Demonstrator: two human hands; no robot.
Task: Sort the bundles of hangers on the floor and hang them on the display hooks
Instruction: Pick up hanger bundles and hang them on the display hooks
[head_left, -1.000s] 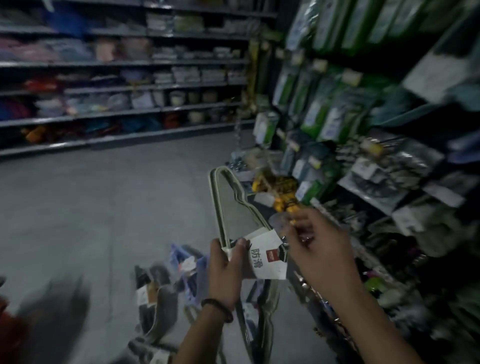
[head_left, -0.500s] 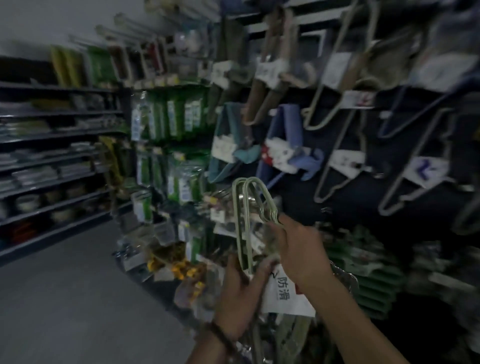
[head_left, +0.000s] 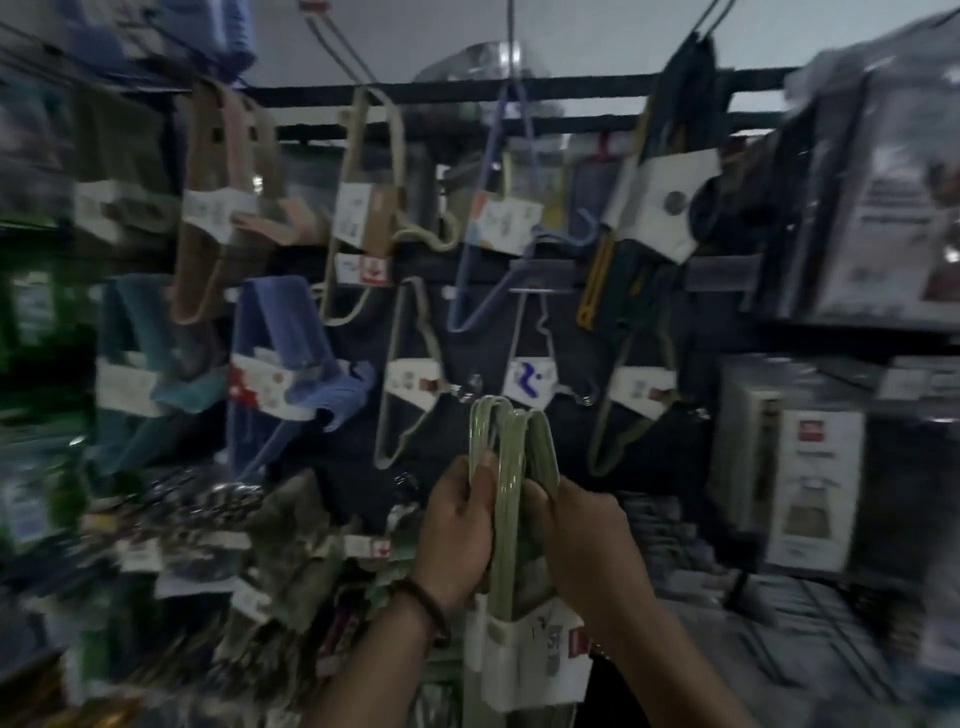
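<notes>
A white paper sleeve (head_left: 530, 660) wraps the lower part of the green hanger bundle (head_left: 506, 540), and the hangers stand upright out of it with their looped ends topmost, just in front of the display wall and below a labelled hanger with a blue mark (head_left: 530, 385). The left hand (head_left: 457, 530) grips the left strands with curled fingers. The right hand (head_left: 587, 540) closes round the right strands from the other side. A dark band (head_left: 428, 608) circles the left wrist. On the wall hang other sleeved bundles: a blue one (head_left: 291, 358), a beige one (head_left: 363, 208) and a thin purple one (head_left: 493, 244). On the shelves at right stand pale boxes (head_left: 810, 483); what they contain cannot be told. The green bundle's bottom is cut off by the lower edge, and the print on its sleeve is too smeared to read. The whole left side is blurred, so the green packets (head_left: 31, 312) there cannot be identified. The hooks themselves are mostly hidden behind what hangs on them.
</notes>
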